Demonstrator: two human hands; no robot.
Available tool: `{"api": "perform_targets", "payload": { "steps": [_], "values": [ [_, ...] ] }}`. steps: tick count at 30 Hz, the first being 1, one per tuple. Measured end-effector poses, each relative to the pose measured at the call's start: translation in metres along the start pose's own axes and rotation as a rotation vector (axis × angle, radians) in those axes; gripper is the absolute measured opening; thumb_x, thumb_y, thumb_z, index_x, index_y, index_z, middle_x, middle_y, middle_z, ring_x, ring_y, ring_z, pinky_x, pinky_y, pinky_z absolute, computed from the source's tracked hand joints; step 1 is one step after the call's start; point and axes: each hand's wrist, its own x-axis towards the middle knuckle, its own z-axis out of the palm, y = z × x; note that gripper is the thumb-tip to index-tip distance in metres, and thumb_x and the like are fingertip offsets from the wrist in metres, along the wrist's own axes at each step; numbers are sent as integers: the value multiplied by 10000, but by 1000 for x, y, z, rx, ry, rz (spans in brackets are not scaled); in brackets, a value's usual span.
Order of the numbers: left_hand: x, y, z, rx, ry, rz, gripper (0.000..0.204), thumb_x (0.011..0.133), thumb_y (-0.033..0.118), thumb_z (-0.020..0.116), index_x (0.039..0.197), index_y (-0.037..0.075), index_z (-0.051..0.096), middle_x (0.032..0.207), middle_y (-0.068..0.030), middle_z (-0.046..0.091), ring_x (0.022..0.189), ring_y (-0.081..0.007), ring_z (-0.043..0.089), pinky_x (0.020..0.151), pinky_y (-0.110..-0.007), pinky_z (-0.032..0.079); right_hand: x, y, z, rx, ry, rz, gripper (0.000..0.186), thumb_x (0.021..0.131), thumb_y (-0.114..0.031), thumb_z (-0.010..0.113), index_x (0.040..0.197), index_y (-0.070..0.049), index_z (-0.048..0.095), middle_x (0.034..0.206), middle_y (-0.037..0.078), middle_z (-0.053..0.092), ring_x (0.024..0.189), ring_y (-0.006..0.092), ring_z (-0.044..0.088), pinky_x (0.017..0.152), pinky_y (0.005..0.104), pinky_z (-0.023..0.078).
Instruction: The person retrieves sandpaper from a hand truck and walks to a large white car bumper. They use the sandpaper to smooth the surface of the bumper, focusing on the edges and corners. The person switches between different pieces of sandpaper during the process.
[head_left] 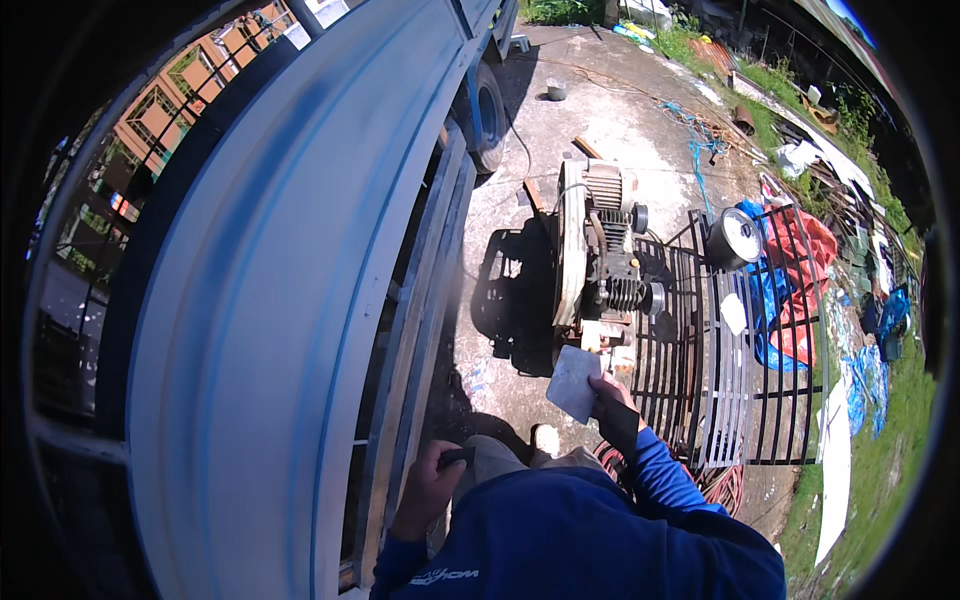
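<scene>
Holds the sheet (572,384), pale and nearly square, in the right hand (614,403), in front of the body and a little to the right. Grips it only at the near right border, with the right fingers clamped there, and so leaves most of the broad face bare and turned up. Extends, from these fingers, forward and to the left; looks slightly longer in the direction away from the body, but is too near to square for a sure long axis. Shows also a dark flap (619,428) under the right hand, of a kind not possible to name.

Closes the left hand (425,490) around a dark piece (457,457), with the fingers curled together on it and only a short end in sight.

From the left fingers, has the sheet ahead and to the right, well apart. Has the panel (260,300) on the opposite side, to the left, with its long axis forward, away from the body, and the rails (425,300) along its near edge. Puts therefore the left hand nearer to the panel, and the right hand nearer to the compressor (605,240), just beyond the sheet. Seems, in judgement, to turn mostly on this sideways gap between sheet and panel.
</scene>
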Motion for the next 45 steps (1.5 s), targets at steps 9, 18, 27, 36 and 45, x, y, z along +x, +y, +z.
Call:
{"api": "perform_targets", "payload": {
  "steps": [9, 18, 27, 36, 45],
  "values": [
    [210, -3, -65, -351, 102, -127, 274, 974, 41, 507, 1244, 1, 530, 1114, -148, 628, 897, -217, 701, 781, -318, 577, 222, -68, 117, 98, -218, 194, 309, 987, -208, 581, 1262, -68, 567, 788, -39, 567, 493, 33, 385, 447, 198, 292],
    [431, 83, -132, -385, -36, -141, 256, 992, 14, 445, 1247, -5, 457, 1143, -202, 682, 890, -221, 723, 700, -294, 581, 393, -149, 188, 178, -184, 166, 299, 1007, -251, 585, 1246, -74, 555, 828, -46, 563, 559, 23, 388, 485, 188, 306],
    [678, 142, -120, -285, -55, -149, 288, 968, -4, 496, 1256, 1, 488, 1150, -185, 696, 836, -179, 699, 718, -290, 543, 603, -251, 161, 283, -70, 136, 294, 1017, -223, 561, 1279, -90, 546, 833, -46, 559, 555, 22, 397, 481, 186, 313],
    [1011, 293, -59, -146, -297, -184, 349, 998, 57, 488, 1347, 45, 472, 974, -116, 689, 668, -117, 639, 599, -245, 506, 778, -420, 92, 537, 149, 34, 320, 1017, -229, 565, 1299, -83, 526, 836, -8, 574, 484, 47, 416, 459, 194, 348],
    [1310, 386, 45, -2, -686, -205, 248, 995, 165, 577, 1215, 52, 565, 850, -59, 684, 665, -89, 639, 576, -230, 497, 873, -501, -9, 782, 252, -271, 254, 1047, -199, 503, 1261, -62, 489, 760, 67, 591, 406, 104, 423, 365, 254, 359]
  ]
}}
